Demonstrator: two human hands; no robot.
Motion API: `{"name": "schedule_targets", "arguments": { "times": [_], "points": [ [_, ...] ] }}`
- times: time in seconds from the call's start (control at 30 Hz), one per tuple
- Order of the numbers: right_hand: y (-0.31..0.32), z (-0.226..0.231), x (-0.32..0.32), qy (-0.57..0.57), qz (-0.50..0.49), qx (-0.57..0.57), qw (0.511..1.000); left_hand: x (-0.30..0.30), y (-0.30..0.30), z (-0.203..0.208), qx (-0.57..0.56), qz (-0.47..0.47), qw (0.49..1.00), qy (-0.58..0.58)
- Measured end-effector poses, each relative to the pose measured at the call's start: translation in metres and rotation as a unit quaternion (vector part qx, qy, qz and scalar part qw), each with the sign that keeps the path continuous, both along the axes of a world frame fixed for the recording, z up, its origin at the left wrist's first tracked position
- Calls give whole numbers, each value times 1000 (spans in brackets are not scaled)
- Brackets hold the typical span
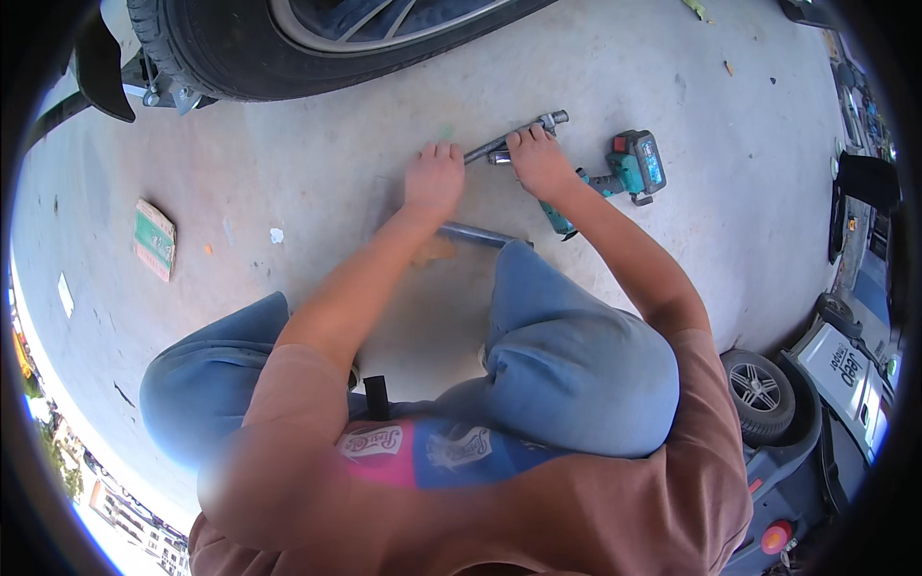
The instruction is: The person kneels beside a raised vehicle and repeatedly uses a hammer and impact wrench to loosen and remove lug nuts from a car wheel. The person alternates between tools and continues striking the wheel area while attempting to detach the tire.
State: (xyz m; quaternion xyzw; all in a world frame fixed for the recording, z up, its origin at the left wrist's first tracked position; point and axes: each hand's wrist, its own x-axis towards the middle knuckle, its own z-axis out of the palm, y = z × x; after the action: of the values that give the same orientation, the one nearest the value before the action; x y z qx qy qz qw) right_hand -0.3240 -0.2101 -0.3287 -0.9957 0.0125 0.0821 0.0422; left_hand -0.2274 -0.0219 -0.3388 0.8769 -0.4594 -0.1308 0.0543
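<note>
Evidently work is at the handling stage: the steel bar (477, 152) is up in both hands, well apart from the car wheel (240, 67) above. Left hand (434, 180) is closed on the bar's near end, finger detail partly hidden; right hand (538, 163) curls over it close to the thicker head. Nothing visible counts as finished; bar not set on any wheel, as far as shown. What remains, cannot tell.

Just beyond the right hand, a teal cordless impact wrench (629, 175) lies on its side, partly behind the forearm. Short chrome socket-like piece (499, 157) just below the bar. Grey metal tube (475, 233) lies near the right knee.

Surface: pale concrete floor (327, 182), scuffed and stained. Green-and-tan flattened carton (155, 240) off to the left. Setting: looks like an open-sided workshop; a second vehicle's wheel (759, 394) stands at right, buildings and daylight at lower left.
</note>
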Motion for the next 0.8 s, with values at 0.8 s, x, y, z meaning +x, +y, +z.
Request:
{"name": "schedule_targets", "arguments": {
  "times": [0.8],
  "points": [
    [65, 30, -25, -6, -195, 146, 970, -31, 61, 14, -72, 50, 987, 134]
  ]
}}
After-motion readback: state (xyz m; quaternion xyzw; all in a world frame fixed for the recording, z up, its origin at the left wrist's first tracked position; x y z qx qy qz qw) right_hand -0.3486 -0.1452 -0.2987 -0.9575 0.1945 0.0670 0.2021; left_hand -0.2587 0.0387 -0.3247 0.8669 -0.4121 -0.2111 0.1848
